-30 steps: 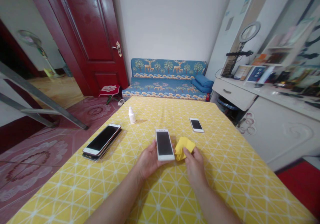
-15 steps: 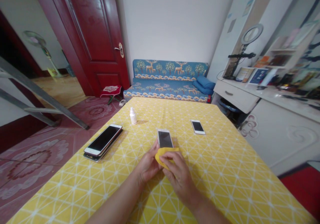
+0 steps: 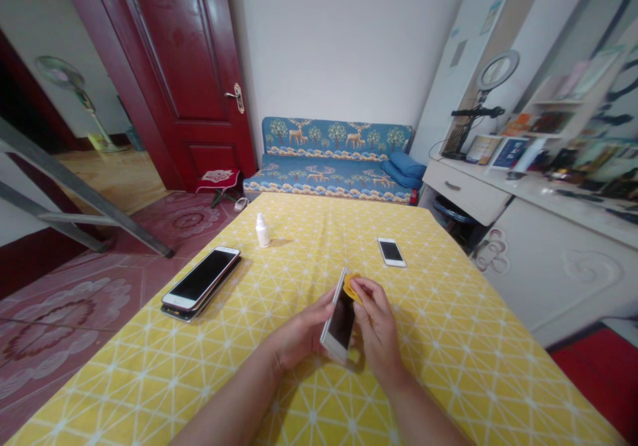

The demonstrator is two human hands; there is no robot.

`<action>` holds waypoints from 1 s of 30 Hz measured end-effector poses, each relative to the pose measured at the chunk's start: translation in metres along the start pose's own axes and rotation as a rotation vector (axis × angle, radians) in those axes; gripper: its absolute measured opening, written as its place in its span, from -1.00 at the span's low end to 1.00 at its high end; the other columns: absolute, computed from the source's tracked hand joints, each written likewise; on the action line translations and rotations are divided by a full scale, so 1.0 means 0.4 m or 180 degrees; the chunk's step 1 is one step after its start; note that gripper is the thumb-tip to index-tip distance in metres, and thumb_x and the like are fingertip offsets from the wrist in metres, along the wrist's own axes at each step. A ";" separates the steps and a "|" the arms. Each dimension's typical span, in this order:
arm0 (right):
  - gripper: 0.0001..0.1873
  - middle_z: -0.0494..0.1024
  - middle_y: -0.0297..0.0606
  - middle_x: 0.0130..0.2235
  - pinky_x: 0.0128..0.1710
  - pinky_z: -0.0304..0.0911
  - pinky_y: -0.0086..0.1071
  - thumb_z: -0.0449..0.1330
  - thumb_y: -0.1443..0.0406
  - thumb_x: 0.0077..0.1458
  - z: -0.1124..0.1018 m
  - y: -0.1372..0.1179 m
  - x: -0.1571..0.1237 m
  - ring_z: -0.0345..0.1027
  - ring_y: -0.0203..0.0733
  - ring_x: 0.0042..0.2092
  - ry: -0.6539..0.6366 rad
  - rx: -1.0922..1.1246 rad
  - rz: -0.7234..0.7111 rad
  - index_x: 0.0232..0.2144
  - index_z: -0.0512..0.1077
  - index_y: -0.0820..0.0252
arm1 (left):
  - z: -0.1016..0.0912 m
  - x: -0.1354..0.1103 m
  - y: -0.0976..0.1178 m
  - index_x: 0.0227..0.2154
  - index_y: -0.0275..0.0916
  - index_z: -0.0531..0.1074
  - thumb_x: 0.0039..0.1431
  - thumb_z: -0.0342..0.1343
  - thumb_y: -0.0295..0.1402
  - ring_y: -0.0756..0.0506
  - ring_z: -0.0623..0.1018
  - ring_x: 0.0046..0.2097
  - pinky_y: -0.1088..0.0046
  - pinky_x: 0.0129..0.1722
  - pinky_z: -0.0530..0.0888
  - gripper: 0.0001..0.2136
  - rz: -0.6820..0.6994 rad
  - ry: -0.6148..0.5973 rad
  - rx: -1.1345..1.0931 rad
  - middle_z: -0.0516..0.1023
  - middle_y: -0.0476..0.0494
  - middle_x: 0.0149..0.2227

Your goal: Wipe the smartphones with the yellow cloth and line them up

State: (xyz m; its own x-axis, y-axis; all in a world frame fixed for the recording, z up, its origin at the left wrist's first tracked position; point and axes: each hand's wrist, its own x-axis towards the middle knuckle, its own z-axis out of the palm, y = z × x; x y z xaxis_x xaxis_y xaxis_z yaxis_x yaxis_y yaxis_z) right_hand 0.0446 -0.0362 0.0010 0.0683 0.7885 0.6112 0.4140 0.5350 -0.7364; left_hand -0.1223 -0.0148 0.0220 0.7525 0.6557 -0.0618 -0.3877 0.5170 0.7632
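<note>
My left hand (image 3: 300,337) grips a white smartphone (image 3: 339,320), which is tilted up on its long edge with its dark screen facing me. My right hand (image 3: 379,320) pinches a yellow cloth (image 3: 351,288) against the far side of the phone, and most of the cloth is hidden behind the phone and fingers. On the yellow patterned tablecloth (image 3: 438,339) to the left lie two or more stacked smartphones (image 3: 201,282). A small white spray bottle (image 3: 262,230) stands near the far edge. Beyond my right hand lies another white smartphone (image 3: 391,252), screen up.
The table's left edge runs beside a pink patterned floor. A blue deer-print sofa (image 3: 329,160) stands past the far edge. A white dresser (image 3: 466,190) with a ring light (image 3: 497,70) stands to the right. A metal ladder (image 3: 64,190) and a red door (image 3: 169,80) are at the left.
The phone has turned from lying nearly flat to tilting on its edge. The yellow cloth has moved from its front lower part to behind it, still in my right hand.
</note>
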 end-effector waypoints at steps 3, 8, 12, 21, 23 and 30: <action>-0.62 0.32 -0.15 0.12 0.18 0.16 -0.06 -0.02 0.28 0.28 -0.005 -0.005 0.001 0.19 -0.08 0.17 0.0275 0.0130 0.0161 0.10 0.37 0.03 | 0.009 -0.001 -0.002 0.22 -0.01 0.20 0.14 0.15 -0.26 -0.20 0.54 -0.06 0.32 -0.17 0.46 -0.44 -0.0100 0.0087 0.0237 0.47 -0.24 0.04; -0.62 0.35 -0.20 0.15 0.21 0.13 -0.05 -0.01 0.32 0.28 -0.014 -0.015 0.000 0.19 -0.10 0.19 0.0293 -0.0008 -0.0046 0.10 0.36 0.01 | 0.003 -0.010 -0.008 0.20 -0.02 0.24 0.10 0.21 -0.24 -0.17 0.52 -0.06 0.42 -0.21 0.43 -0.42 -0.0348 0.0285 0.0830 0.52 -0.19 -0.05; -0.62 0.40 -0.22 0.13 0.24 0.06 0.04 -0.02 0.35 0.27 -0.011 -0.025 -0.005 0.13 -0.06 0.24 0.0058 -0.0068 -0.0320 0.08 0.39 0.01 | 0.000 -0.012 -0.018 0.18 -0.07 0.28 0.10 0.21 -0.22 -0.12 0.52 -0.12 0.49 -0.28 0.43 -0.45 -0.0260 0.0349 0.0874 0.53 -0.19 -0.12; -0.58 0.35 -0.23 0.19 0.22 0.14 -0.01 -0.02 0.39 0.27 0.024 -0.074 -0.040 0.14 -0.07 0.25 -0.0571 0.0201 -0.0424 0.12 0.34 0.01 | -0.009 0.015 -0.033 0.14 -0.02 0.28 0.10 0.20 -0.29 -0.07 0.56 -0.29 0.44 -0.36 0.48 -0.49 0.0018 0.0684 0.0157 0.54 -0.13 -0.20; -0.54 0.31 -0.24 0.21 0.23 0.14 -0.02 -0.02 0.41 0.26 0.027 -0.081 -0.048 0.12 -0.08 0.26 -0.0744 0.0197 -0.0530 0.16 0.29 0.01 | -0.014 0.020 -0.030 0.22 0.07 0.15 0.11 0.17 -0.36 -0.06 0.56 -0.26 0.47 -0.32 0.48 -0.39 0.0156 0.0846 -0.0115 0.55 -0.09 -0.20; -0.43 0.24 -0.23 0.26 0.26 0.11 -0.06 -0.01 0.47 0.23 0.032 -0.076 -0.050 0.06 -0.09 0.29 -0.1023 0.0010 -0.1077 0.26 0.14 0.03 | -0.018 0.027 -0.008 0.27 -0.06 0.03 0.15 0.14 -0.41 -0.10 0.59 -0.17 0.40 -0.13 0.49 -0.35 0.0761 0.0997 -0.0999 0.55 -0.19 -0.10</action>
State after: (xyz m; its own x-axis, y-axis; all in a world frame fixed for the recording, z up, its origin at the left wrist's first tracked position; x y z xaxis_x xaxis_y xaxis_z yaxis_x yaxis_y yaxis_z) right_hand 0.0190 -0.0643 0.0075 -0.3552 0.6232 0.6968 0.3618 0.7789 -0.5123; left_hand -0.1165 -0.0055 0.0143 0.4458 0.8848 -0.1356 -0.7074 0.4411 0.5523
